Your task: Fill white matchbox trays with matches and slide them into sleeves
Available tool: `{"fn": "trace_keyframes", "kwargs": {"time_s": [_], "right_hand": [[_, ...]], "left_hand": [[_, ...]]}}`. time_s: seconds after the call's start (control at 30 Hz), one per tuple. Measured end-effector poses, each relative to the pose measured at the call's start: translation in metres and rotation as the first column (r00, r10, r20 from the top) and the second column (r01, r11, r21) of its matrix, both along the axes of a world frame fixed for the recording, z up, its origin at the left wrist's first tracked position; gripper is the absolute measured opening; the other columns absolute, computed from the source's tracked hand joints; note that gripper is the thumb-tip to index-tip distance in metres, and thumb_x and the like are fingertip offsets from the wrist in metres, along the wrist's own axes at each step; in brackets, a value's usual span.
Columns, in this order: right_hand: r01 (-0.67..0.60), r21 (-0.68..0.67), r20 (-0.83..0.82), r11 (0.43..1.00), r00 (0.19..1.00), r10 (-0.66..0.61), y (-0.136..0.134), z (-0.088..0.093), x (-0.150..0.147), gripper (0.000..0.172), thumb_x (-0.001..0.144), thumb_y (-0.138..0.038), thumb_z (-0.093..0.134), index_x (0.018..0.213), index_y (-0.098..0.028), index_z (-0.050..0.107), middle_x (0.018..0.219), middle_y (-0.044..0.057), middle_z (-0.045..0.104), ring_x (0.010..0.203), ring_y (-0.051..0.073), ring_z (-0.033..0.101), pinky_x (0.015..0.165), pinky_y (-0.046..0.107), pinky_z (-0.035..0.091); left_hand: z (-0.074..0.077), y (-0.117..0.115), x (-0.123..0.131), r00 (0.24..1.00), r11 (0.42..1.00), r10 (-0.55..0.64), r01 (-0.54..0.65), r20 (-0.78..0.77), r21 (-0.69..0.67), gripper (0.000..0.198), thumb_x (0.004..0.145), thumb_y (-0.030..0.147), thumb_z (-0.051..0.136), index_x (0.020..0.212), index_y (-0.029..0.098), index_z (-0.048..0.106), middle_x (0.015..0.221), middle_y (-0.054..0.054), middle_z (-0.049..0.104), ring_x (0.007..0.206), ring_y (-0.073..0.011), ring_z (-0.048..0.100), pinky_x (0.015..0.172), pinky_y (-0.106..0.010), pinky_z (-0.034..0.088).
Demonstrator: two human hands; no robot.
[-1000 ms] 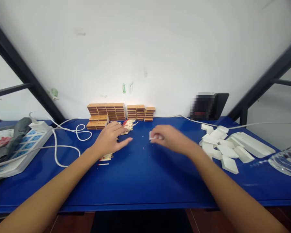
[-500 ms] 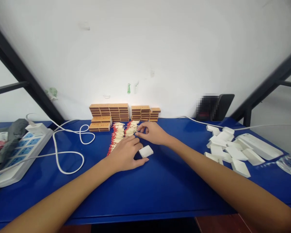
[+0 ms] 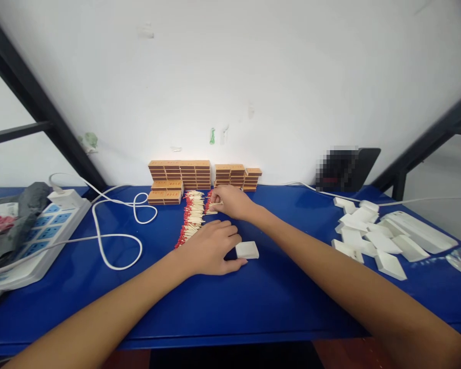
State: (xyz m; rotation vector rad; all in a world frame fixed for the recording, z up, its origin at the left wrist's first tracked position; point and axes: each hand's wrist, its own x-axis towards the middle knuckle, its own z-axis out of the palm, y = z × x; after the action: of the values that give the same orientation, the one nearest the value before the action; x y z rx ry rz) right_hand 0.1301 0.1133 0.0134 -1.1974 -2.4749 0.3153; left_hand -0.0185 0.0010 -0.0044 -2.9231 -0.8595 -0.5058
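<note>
A long row of red-tipped matches (image 3: 194, 209) lies on the blue table. My left hand (image 3: 214, 249) rests palm down at the near end of that row, thumb spread from the curled fingers, holding nothing visible. Just right of its fingers and thumb is a small white matchbox tray (image 3: 247, 250); whether the thumb touches it I cannot tell. My right hand (image 3: 232, 201) is over a second, shorter group of matches (image 3: 212, 208). Its thumb and forefinger pinch at the matches there, and the hand hides part of the group.
Stacked brown matchboxes (image 3: 180, 174) stand against the wall behind the matches. On the right lie several loose white trays (image 3: 369, 233) beside a white phone-shaped object (image 3: 422, 233). A power strip (image 3: 48, 230) and a looping white cable (image 3: 100, 251) occupy the left side.
My right hand has moved down onto the shorter match group and closed its fingers there. The white tray has turned and sits a little nearer me. The view has shifted slightly.
</note>
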Motion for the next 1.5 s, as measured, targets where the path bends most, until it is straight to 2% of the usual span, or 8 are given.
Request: {"fn": "trace_keyframes", "kwargs": {"time_s": [0.33, 0.5, 0.63, 0.73, 0.93, 1.1, 1.33, 1.5], "right_hand": [[0.015, 0.0, 0.058, 1.0, 0.998, -0.015, -0.008, 0.013, 0.016, 0.008, 0.092, -0.021, 0.081, 0.087, -0.018, 0.075, 0.095, 0.006, 0.078, 0.086, 0.018, 0.067, 0.07, 0.028, 0.037], [0.041, -0.089, 0.129, 0.995, 0.991, -0.03, -0.026, 0.022, 0.062, 0.01, 0.093, -0.025, 0.08, 0.088, -0.018, 0.076, 0.089, 0.005, 0.078, 0.08, 0.018, 0.066, 0.069, 0.029, 0.039], [0.07, -0.174, 0.075, 0.982, 0.996, -0.058, -0.04, 0.014, 0.099, 0.013, 0.096, -0.031, 0.076, 0.091, -0.019, 0.078, 0.092, 0.006, 0.078, 0.081, 0.019, 0.066, 0.07, 0.029, 0.041], [0.071, -0.217, 0.006, 0.974, 0.997, -0.071, -0.045, 0.005, 0.112, 0.016, 0.097, -0.034, 0.073, 0.094, -0.019, 0.078, 0.094, 0.006, 0.077, 0.079, 0.018, 0.064, 0.07, 0.029, 0.042], [0.08, -0.169, 0.041, 0.982, 0.996, -0.074, -0.048, 0.013, 0.122, 0.018, 0.09, -0.036, 0.081, 0.099, -0.02, 0.078, 0.097, 0.005, 0.075, 0.085, 0.019, 0.063, 0.073, 0.03, 0.042], [0.091, -0.188, 0.092, 0.978, 0.993, -0.075, -0.056, 0.026, 0.128, 0.012, 0.092, -0.031, 0.078, 0.089, -0.02, 0.076, 0.086, 0.003, 0.074, 0.075, 0.017, 0.06, 0.068, 0.03, 0.039], [0.1, -0.211, 0.184, 0.972, 0.981, -0.061, -0.063, 0.021, 0.118, 0.015, 0.097, -0.026, 0.07, 0.083, -0.02, 0.073, 0.084, 0.003, 0.073, 0.074, 0.017, 0.059, 0.066, 0.03, 0.039], [0.085, -0.247, 0.18, 0.965, 0.983, -0.041, -0.064, 0.021, 0.118, 0.019, 0.097, -0.028, 0.068, 0.08, -0.02, 0.068, 0.077, 0.002, 0.071, 0.068, 0.015, 0.057, 0.063, 0.03, 0.039]], "left_hand": [[0.006, 0.002, -0.002, 0.999, 0.999, 0.038, -0.038, -0.003, -0.025, 0.037, 0.098, 0.053, 0.069, 0.099, 0.017, 0.076, 0.089, -0.007, 0.071, 0.09, -0.0256, 0.066, 0.079, -0.041, 0.05], [0.01, 0.003, -0.005, 0.997, 0.995, 0.078, -0.079, -0.026, -0.064, 0.035, 0.099, 0.05, 0.068, 0.102, 0.016, 0.077, 0.091, -0.007, 0.071, 0.093, -0.0264, 0.067, 0.081, -0.041, 0.05], [0.012, 0.007, -0.008, 0.993, 0.988, 0.115, -0.115, -0.003, -0.101, 0.032, 0.099, 0.047, 0.069, 0.104, 0.017, 0.077, 0.092, -0.006, 0.071, 0.092, -0.026, 0.067, 0.081, -0.041, 0.051], [0.012, 0.01, -0.011, 0.993, 0.985, 0.12, -0.117, 0.013, -0.129, 0.031, 0.099, 0.047, 0.069, 0.103, 0.017, 0.076, 0.093, -0.006, 0.072, 0.091, -0.0251, 0.066, 0.081, -0.041, 0.051], [0.012, 0.011, -0.014, 0.992, 0.985, 0.123, -0.117, 0.038, -0.125, 0.031, 0.097, 0.048, 0.072, 0.106, 0.019, 0.078, 0.088, -0.005, 0.069, 0.089, -0.0246, 0.065, 0.078, -0.039, 0.051], [0.014, 0.013, -0.017, 0.992, 0.986, 0.119, -0.113, 0.041, -0.125, 0.036, 0.092, 0.052, 0.077, 0.106, 0.019, 0.078, 0.087, -0.005, 0.069, 0.087, -0.0238, 0.065, 0.075, -0.037, 0.05], [0.014, 0.013, -0.018, 0.992, 0.983, 0.11, -0.099, 0.063, -0.154, 0.027, 0.091, 0.045, 0.078, 0.1, 0.02, 0.077, 0.085, -0.003, 0.067, 0.085, -0.0223, 0.063, 0.073, -0.036, 0.047], [0.012, 0.014, -0.017, 0.992, 0.984, 0.098, -0.086, 0.078, -0.154, 0.023, 0.093, 0.043, 0.075, 0.096, 0.02, 0.077, 0.083, -0.003, 0.066, 0.083, -0.0211, 0.062, 0.074, -0.036, 0.046]]}}
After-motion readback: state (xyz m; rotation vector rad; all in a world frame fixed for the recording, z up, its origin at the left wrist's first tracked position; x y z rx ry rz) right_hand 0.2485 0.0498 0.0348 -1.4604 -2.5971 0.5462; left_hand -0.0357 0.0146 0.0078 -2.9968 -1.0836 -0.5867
